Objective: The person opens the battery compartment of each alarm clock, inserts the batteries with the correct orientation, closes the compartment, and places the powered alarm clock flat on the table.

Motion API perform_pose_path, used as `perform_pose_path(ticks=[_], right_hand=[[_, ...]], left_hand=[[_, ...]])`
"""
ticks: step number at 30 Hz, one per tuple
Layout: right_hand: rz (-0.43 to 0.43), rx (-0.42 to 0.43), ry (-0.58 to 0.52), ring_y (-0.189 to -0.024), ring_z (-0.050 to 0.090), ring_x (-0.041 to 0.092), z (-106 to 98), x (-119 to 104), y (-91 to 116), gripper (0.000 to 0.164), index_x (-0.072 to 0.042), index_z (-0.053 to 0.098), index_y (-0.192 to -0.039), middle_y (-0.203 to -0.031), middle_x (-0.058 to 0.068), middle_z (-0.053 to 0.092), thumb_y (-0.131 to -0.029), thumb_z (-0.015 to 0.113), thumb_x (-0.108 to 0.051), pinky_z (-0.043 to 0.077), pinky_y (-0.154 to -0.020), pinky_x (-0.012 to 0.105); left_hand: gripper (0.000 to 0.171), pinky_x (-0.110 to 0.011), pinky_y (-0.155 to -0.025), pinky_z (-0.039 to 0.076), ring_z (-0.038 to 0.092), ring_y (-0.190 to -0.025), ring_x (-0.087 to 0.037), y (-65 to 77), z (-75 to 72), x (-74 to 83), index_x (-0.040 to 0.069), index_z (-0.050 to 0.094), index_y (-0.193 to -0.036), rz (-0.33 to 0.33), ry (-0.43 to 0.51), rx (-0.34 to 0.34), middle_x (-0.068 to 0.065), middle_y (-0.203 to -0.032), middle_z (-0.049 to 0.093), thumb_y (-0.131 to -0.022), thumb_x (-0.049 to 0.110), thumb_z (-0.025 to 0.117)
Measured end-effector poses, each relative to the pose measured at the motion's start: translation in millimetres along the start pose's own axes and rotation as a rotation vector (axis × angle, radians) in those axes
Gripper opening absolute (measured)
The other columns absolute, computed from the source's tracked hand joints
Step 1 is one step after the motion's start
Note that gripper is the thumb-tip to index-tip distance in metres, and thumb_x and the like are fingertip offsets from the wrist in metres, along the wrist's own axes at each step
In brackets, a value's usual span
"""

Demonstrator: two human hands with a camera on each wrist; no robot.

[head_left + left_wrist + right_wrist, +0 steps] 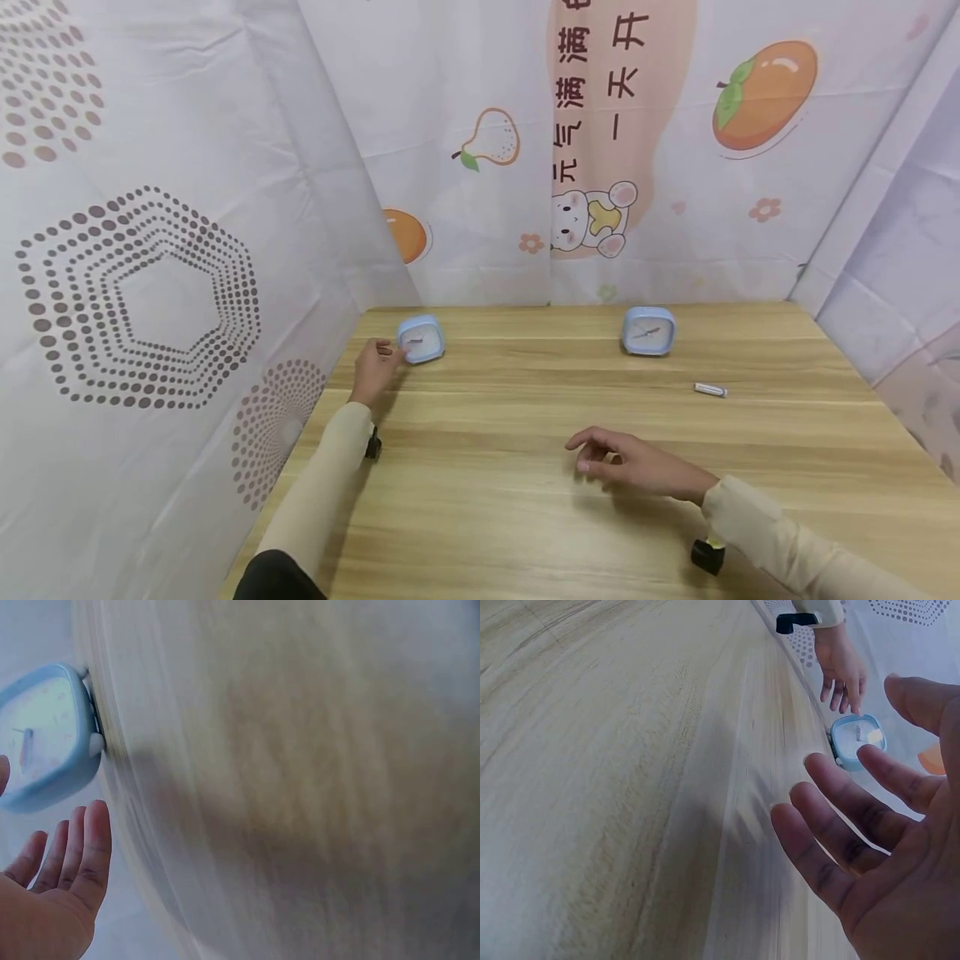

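Note:
A light-blue alarm clock (pixel 421 339) with a white face stands at the back left of the table. Right beside it is my left hand (pixel 374 371); in the left wrist view the fingers (pixel 96 847) are extended near the clock's lower edge, not wrapped round it. Whether the thumb touches the clock is hard to tell. My right hand (pixel 630 461) hovers over the middle right of the table, its fingers loosely bent with nothing in them. A second light-blue clock (pixel 648 332) stands at the back right. In front of that one lies a small white battery (pixel 710 390).
The wooden table (pixel 495 517) is bounded by a printed curtain (pixel 465 233) at the back and a white dotted curtain (pixel 165 292) on the left. Another pale curtain (pixel 892 258) hangs along the right side.

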State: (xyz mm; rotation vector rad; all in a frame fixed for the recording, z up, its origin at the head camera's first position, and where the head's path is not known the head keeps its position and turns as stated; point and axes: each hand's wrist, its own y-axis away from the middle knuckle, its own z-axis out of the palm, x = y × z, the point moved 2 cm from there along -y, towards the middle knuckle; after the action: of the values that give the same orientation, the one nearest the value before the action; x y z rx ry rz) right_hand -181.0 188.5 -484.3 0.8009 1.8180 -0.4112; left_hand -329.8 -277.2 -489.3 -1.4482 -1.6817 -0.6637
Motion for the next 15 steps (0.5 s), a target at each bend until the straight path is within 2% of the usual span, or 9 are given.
perform_pose_path(ticks=[4,9,15], right_hand=[[0.006,-0.013,-0.015,-0.099,0.065,0.032,1.5,1.6,0.2,0.041,-0.009,0.054,-0.142,-0.114,0.015,0.066,-0.107,0.058,-0.029,0.056,-0.084,0.034],[-0.003,-0.026,-0.023,-0.1,0.064,0.023,3.4,1.2,3.6,0.04,-0.007,0.054,-0.142,-0.114,0.015,0.066,-0.107,0.058,-0.027,0.056,-0.084,0.033],[-0.043,-0.04,-0.031,-0.1,0.063,0.02,6.4,0.4,5.6,0.038,-0.005,0.056,-0.14,-0.114,0.015,0.065,-0.108,0.057,-0.025,0.056,-0.082,0.033]], left_hand=[[0.062,-0.054,-0.103,0.046,0.056,-0.124,-0.044,-5.6,-0.4,-3.6,-0.006,0.045,-0.145,-0.022,-0.011,-0.013,-0.029,-0.135,0.054,-0.102,0.034,0.066],[0.069,-0.053,-0.105,0.046,0.052,-0.13,-0.043,-10.1,-0.3,-5.0,-0.004,0.039,-0.151,-0.055,-0.001,-0.05,-0.029,-0.143,0.05,-0.102,0.036,0.065],[0.074,-0.052,-0.105,0.046,0.051,-0.132,-0.042,-16.7,2.3,-8.5,-0.004,0.034,-0.155,-0.055,0.009,-0.076,-0.029,-0.146,0.047,-0.102,0.036,0.067]])
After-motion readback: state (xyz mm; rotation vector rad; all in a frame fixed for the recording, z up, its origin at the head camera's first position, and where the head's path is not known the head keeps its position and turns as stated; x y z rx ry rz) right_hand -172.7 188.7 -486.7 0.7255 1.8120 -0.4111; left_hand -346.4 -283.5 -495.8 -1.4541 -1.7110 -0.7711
